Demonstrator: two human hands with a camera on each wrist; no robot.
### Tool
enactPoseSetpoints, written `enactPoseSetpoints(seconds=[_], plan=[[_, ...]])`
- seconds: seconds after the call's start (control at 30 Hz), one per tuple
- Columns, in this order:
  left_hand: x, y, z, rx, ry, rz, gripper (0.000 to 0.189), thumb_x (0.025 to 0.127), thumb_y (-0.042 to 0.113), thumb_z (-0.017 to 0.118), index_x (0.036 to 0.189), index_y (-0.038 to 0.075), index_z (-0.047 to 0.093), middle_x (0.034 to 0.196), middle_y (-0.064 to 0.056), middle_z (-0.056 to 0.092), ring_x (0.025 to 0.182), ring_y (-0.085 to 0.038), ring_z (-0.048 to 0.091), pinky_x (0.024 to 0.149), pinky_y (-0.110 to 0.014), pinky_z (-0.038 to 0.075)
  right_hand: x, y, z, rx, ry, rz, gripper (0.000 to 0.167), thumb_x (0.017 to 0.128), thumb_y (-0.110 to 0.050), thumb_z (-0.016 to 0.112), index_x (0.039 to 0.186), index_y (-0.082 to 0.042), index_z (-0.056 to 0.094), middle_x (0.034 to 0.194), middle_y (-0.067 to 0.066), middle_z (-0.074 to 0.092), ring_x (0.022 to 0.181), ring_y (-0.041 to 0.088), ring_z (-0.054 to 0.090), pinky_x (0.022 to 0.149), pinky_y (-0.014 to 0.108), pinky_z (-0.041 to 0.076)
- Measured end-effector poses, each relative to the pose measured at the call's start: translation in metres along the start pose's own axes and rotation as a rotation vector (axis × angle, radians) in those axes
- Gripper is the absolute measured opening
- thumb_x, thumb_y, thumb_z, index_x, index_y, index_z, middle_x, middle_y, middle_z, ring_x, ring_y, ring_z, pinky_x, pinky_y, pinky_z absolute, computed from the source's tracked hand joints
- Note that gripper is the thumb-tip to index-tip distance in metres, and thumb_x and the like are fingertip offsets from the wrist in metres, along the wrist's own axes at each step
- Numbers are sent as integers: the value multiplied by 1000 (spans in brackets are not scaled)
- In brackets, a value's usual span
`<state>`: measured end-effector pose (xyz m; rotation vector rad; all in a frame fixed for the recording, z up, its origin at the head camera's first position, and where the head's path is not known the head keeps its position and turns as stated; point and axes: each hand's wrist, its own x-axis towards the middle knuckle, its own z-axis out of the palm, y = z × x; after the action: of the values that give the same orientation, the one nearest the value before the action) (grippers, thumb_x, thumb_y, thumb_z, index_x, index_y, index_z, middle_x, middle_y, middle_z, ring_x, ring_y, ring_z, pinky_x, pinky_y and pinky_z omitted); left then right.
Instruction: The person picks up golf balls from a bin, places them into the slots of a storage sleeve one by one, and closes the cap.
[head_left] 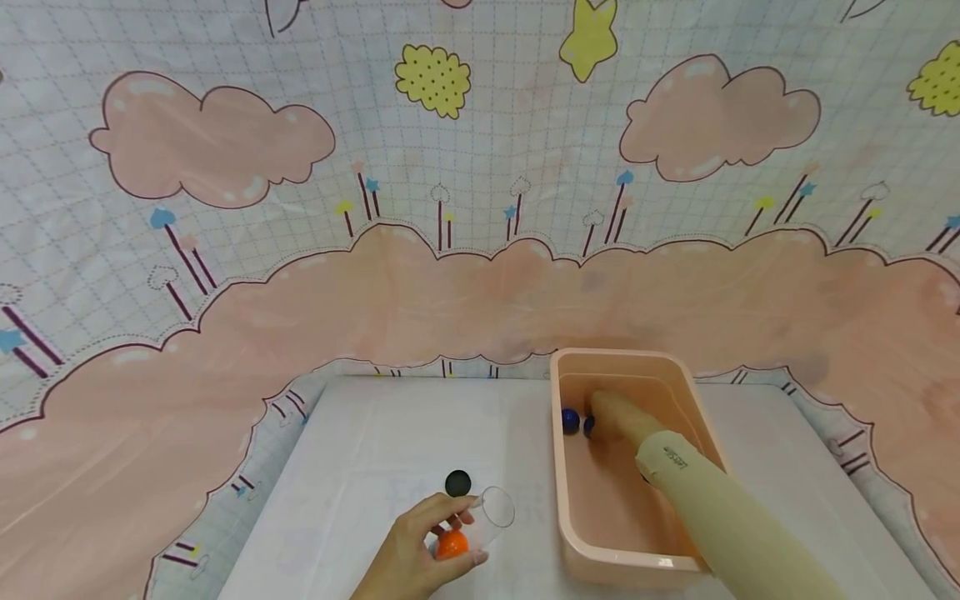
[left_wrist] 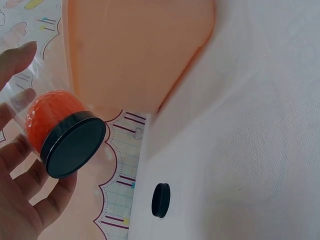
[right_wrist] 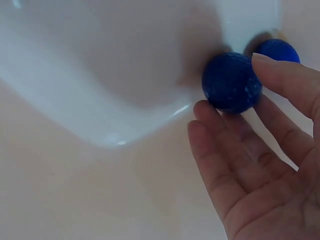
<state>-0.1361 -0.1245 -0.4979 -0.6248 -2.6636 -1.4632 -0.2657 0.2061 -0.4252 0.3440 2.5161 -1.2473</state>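
My left hand (head_left: 420, 537) grips a clear plastic tube (head_left: 498, 508) with its fingers and thumb around the wall; the tube's mouth tilts up and to the right. Inside its lower end sits an orange golf ball (left_wrist: 52, 115), above a black end cap (left_wrist: 75, 147). Down in the peach bin (head_left: 611, 500), my right hand (right_wrist: 265, 170) holds a dark blue golf ball (right_wrist: 231, 82) between thumb and fingers. Beside it lies a second blue golf ball (right_wrist: 277, 51), partly behind the thumb. The right fingers are mostly hidden in the head view.
A loose black cap (head_left: 458, 483) lies on the white table (head_left: 390, 433), just beyond my left hand. The bin's tall walls surround the right hand. Behind the table hangs a patterned cloth (head_left: 480, 300) with clouds and stars.
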Motion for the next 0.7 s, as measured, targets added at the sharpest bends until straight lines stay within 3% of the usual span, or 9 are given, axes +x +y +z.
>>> enactPoseSetpoints(seconds=[0.1,0.23,0.37,0.5,0.7], plan=[[1,-1,-1,-2,4,4,53,84,41,86,132,28,69,101,17,65,93,-10,64,82,-22,58,13,9,1,-23,22,52,18,76,-27,64,79,-23,46,94,-2,47,99,17,49,68,31,38],[1,-2,-1,-1,5,2,52,84,41,86,132,29,69,101,17,65,93,-10,64,82,-21,58,35,21,4,-137,14,9,20,76,-25,63,74,-24,44,87,-3,47,94,16,50,63,31,35],[1,-2,-1,-3,9,10,52,84,37,87,132,32,68,101,18,65,93,-7,63,82,-22,58,27,17,3,-93,46,-3,26,78,-25,64,68,-24,41,72,-5,45,81,14,52,56,28,32],[2,-2,-1,-12,17,23,53,83,35,88,132,34,68,100,19,65,92,-4,62,81,-22,58,8,7,-1,-17,94,-18,24,80,-27,68,69,-22,47,69,-8,46,81,13,53,57,26,35],[1,-4,-1,-13,34,68,52,84,37,88,132,34,67,100,19,65,92,-2,62,80,-22,58,30,18,1,-178,93,-111,26,71,-18,74,66,-24,50,61,-13,43,72,12,50,51,26,30]])
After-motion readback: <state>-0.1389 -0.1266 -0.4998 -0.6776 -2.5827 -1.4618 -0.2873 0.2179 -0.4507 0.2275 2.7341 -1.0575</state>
